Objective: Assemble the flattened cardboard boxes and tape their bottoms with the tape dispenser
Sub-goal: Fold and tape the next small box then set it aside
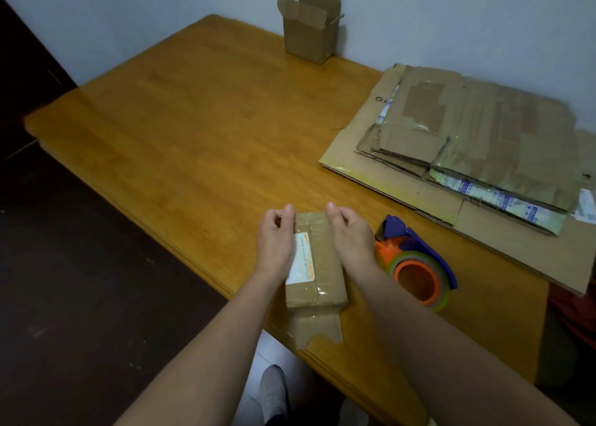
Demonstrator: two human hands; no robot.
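Your left hand (pixel 274 238) and right hand (pixel 350 235) grip the small box (pixel 317 264) between them, likely squaring its taped seam. The tape dispenser (pixel 416 264) lies just right of your right hand for easy reach; the flattened boxes (pixel 483 135) wait beyond.

Both hands, left (pixel 274 242) and right (pixel 350 235), grip a small box (pixel 317 264); the tape dispenser (pixel 416 264) lies just beside it on the table (pixel 193 135).

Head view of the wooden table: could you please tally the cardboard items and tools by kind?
Formed brown cardboard boxes: 2, one upright at the back, one lying at the near edge.
Stack of flattened brown cardboard: 1, sheets uncountable.
Blue-and-orange tape dispenser: 1.
Total: 4.
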